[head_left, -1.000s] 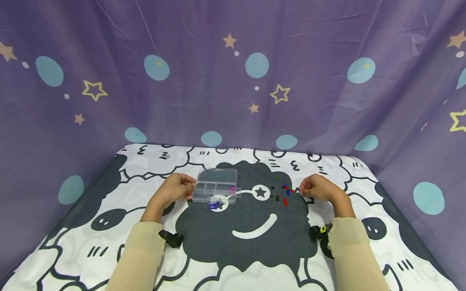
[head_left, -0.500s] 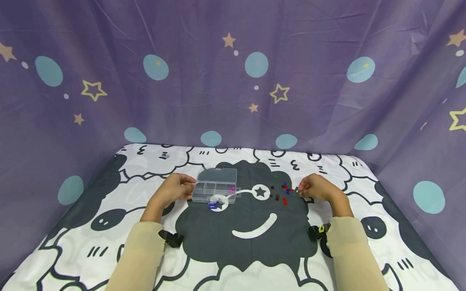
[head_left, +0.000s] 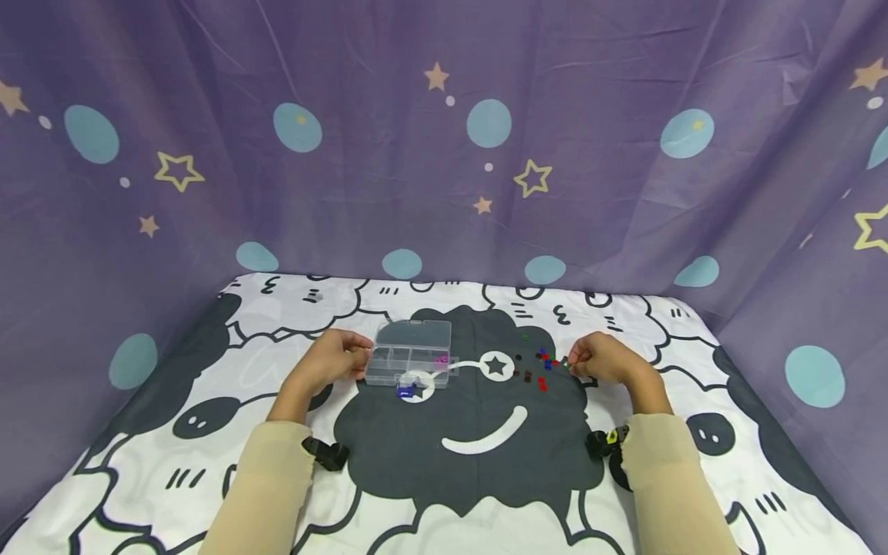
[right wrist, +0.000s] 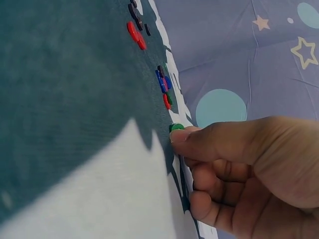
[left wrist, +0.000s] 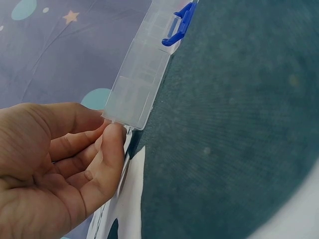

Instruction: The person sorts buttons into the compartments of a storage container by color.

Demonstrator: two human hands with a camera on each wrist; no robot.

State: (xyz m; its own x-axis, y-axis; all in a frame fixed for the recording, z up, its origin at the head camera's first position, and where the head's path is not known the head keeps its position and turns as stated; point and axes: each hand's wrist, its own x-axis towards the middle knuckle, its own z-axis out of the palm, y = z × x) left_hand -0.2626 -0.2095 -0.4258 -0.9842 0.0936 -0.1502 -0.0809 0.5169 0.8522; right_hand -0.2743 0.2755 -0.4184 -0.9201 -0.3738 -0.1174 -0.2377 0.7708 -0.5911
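Note:
My left hand [head_left: 338,358] pinches the left end of a clear plastic compartment box [head_left: 390,373], thumb and fingertips at its edge. The box's lid [head_left: 415,335] stands open toward the back, and a blue latch [left wrist: 182,25] shows on its front side. A few pink pieces [head_left: 442,360] lie in a right-hand compartment. At the right, my right hand [right wrist: 239,164] holds a small green button [right wrist: 177,127] between thumb and forefinger, just above or on the cloth; which of the two I cannot tell. Its other fingers are curled.
Several loose buttons lie left of my right hand: red buttons [head_left: 543,384], blue buttons [head_left: 548,365], dark brown buttons [head_left: 528,377] and a lone green button [head_left: 525,338]. A patterned cloth [head_left: 479,478] covers the table. Behind it hangs a purple curtain [head_left: 388,200].
A green piece shows more plainly at my right fingertips than a second ago, and that hand has shifted very slightly. My left hand and the box stay put.

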